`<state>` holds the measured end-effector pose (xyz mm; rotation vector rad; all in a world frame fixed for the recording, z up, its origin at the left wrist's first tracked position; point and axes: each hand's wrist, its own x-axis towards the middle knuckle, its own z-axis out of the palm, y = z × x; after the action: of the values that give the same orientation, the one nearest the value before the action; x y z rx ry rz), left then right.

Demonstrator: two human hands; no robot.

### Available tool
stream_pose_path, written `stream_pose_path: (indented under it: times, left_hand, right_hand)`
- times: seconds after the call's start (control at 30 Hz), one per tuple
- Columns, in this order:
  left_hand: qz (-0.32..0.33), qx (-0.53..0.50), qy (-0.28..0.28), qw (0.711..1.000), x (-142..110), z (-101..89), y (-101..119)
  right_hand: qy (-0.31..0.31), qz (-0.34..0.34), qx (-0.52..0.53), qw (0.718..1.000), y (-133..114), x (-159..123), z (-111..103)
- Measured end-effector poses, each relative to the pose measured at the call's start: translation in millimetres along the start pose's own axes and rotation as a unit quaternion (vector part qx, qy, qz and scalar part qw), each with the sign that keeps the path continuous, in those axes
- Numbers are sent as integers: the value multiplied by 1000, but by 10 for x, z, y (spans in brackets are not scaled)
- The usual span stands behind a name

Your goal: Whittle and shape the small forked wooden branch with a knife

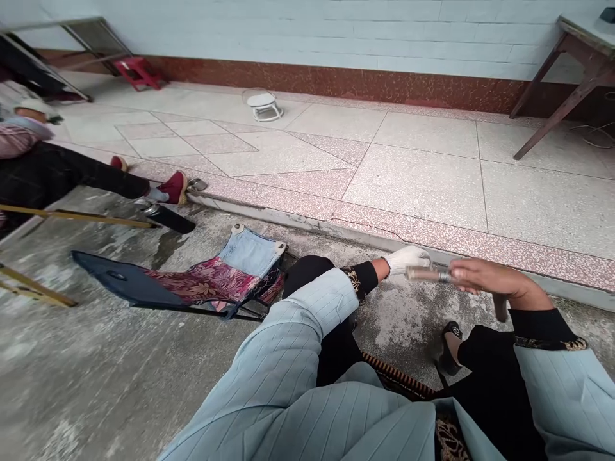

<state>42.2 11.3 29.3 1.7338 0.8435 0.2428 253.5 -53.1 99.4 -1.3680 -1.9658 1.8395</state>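
Observation:
My left hand [407, 258], in a white knit glove, is held out low near the step's edge with its fingers curled; what it holds, if anything, is hidden. Close to its right is my bare right hand [490, 279], closed around a blurred tool [427, 274]. The tool has a pale brown, stick-like part with a greyish metal band, pointing left toward the glove. A dark brown end [500, 308] shows below my right palm. Motion blur hides the tool's exact kind.
A patterned folding chair [211, 275] stands to the left, near a dark flask [170, 218]. Another person's leg [96, 169] stretches out at far left. Across the raised step [307, 222] are a white stool [264, 107], a red stool [139, 72] and a wooden table [583, 41].

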Motion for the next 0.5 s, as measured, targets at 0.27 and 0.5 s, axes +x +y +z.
stream_pose_path:
  times: [0.27, 0.5]
  left_hand:
    - [61, 91, -37, 993, 52, -43, 34]
    - [18, -140, -162, 977, -95, 48, 34]
  right_hand:
    - [58, 166, -223, 959, 206, 304, -100]
    - [305, 86, 75, 946, 136, 217, -326]
